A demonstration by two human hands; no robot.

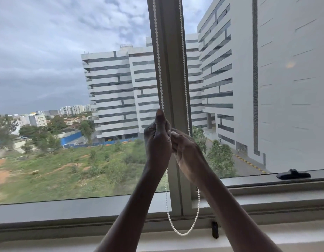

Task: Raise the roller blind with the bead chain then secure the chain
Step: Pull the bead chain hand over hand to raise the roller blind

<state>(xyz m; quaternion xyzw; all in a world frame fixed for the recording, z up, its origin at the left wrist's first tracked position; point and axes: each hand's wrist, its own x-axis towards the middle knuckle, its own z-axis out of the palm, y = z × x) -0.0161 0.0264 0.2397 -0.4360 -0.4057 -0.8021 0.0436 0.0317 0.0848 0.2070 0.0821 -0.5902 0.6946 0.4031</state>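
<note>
**Bead chain: handling notes, both hands on the loop**

Window [66, 88]: fills the view behind both hands. No blind fabric visible anywhere in frame, so it is either already high or out of view; cannot tell which.

Mullion [169, 70]: grey upright directly behind the hands, running above and below them. Rigid, gives a straight reference for the chain.

Bead chain [158, 60]: white loop, two strands hanging in front of the mullion. One strand rises from the left hand, the other rises just above the right hand; the slack bottom of the loop hangs well below both wrists, near the sill. Judged light, limp, no stiffness of its own. Small smooth beads, likely slippery, but the bumps give purchase to a pinch. Thin plastic; I would expect a sharp jerk to risk snapping it. Best grip: pinch one strand only, pull straight down along the mullion.

Left hand [158, 137]: closed in a fist round the left strand, thumb upright pressing the beads.

Right hand [185, 148]: touching the left, fingers curled; right strand meets it, but whether it is actually gripped I cannot tell.

Small dark fitting [215, 227]: on the frame below the right forearm, beside the loop's bottom. Possibly the chain anchor.
</note>
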